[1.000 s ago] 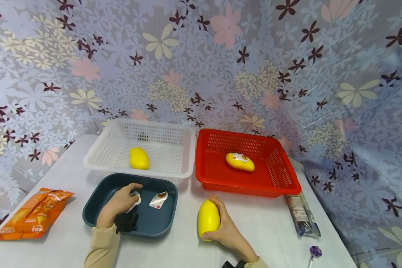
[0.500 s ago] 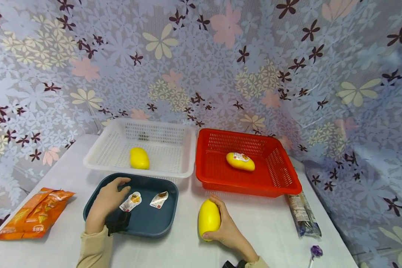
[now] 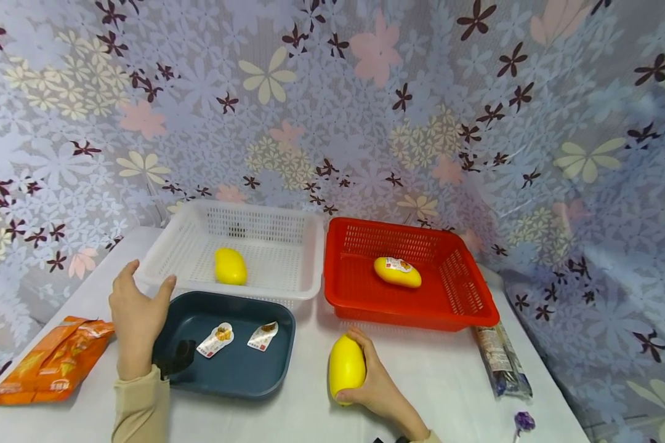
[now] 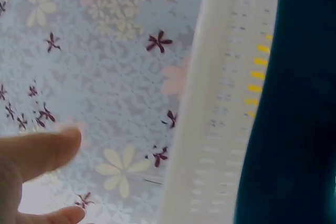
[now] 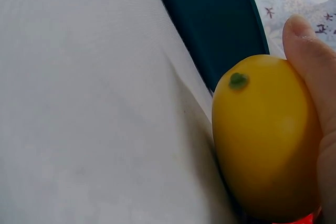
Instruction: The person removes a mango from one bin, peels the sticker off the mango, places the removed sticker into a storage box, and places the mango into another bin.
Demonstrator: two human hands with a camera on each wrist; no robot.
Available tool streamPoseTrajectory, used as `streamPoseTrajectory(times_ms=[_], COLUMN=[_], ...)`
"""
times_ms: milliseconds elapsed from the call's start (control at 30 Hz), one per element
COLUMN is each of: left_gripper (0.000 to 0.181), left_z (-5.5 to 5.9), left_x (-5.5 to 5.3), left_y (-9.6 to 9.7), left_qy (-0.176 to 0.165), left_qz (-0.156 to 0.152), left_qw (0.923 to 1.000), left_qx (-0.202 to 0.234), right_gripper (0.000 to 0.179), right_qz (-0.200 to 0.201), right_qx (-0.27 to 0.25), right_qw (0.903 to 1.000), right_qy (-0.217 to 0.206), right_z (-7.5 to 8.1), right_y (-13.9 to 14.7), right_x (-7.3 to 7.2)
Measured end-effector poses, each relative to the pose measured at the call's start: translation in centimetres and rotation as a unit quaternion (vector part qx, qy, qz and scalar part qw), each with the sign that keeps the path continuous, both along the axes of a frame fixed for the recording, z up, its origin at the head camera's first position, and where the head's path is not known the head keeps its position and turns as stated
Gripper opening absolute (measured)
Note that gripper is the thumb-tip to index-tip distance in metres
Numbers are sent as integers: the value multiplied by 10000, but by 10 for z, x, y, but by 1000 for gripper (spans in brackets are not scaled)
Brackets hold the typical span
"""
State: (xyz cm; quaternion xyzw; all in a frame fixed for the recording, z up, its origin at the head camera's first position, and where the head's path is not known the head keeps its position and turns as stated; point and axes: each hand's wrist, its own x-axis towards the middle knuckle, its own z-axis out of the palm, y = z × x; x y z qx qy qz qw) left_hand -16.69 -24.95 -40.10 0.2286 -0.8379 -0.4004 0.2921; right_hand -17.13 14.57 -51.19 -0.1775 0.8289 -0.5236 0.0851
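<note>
White table (image 3: 288, 418): right hand (image 3: 374, 384) grips yellow mango (image 3: 346, 366); left hand (image 3: 137, 317) spread, empty.

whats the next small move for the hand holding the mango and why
Probably lift the yellow mango in the right hand and carry it to the white basket. It shows no sticker, like the bare mango lying there, while the one in the red basket has a label. Two peeled stickers lie in the dark tray, and the left hand is open, holding nothing.
</note>
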Motion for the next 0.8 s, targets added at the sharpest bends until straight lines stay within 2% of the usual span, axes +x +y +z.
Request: streamPoseTrajectory(times_ms=[367, 433, 633, 800], left_gripper=[96, 98, 98, 98], left_z=[-14, -14, -16, -20], left_x=[-18, -19, -22, -25], left_y=[-23, -26, -25, -22], left_qy=[-741, -851, -882, -926], left_qz=[-773, -830, -920, -974], left_qw=[9943, 9929, 9914, 9902], left_qx=[-24, 64, 305, 389], right_gripper=[111, 112, 111, 110], right_qz=[17, 35, 24, 25], right_qx=[96, 134, 76, 80], right_qw=[9998, 9995, 9988, 9992], right_qy=[185, 276, 488, 384], right_z=[0, 1, 0, 0], right_y=[-1, -1, 0, 0], right_x=[4, 5, 6, 4])
